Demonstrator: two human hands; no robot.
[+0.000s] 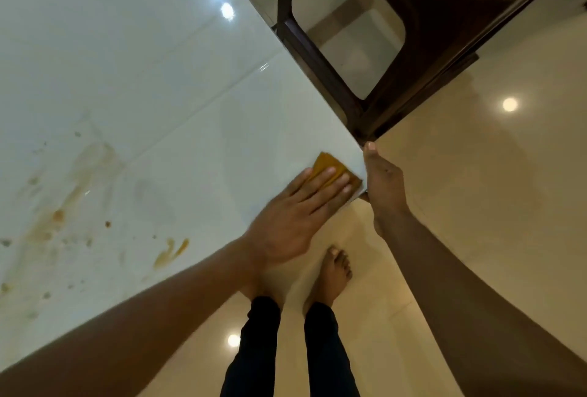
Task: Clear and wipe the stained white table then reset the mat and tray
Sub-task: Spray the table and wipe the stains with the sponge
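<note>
The white table [143,72] fills the left of the head view. Brown and yellow stains [73,206] with crumbs spread over its near left part. My left hand [295,209] lies flat with straight fingers on a folded yellow-brown cloth [330,168] at the table's near right corner. My right hand [381,180] is held against the outside of that corner edge, below the tabletop level, fingers pointing away from me. No mat or tray is in view.
A dark wooden chair [397,47] stands at the table's right side, close to the corner. Glossy beige floor tiles [492,190] lie to the right and below. My bare feet [333,272] stand just under the table edge.
</note>
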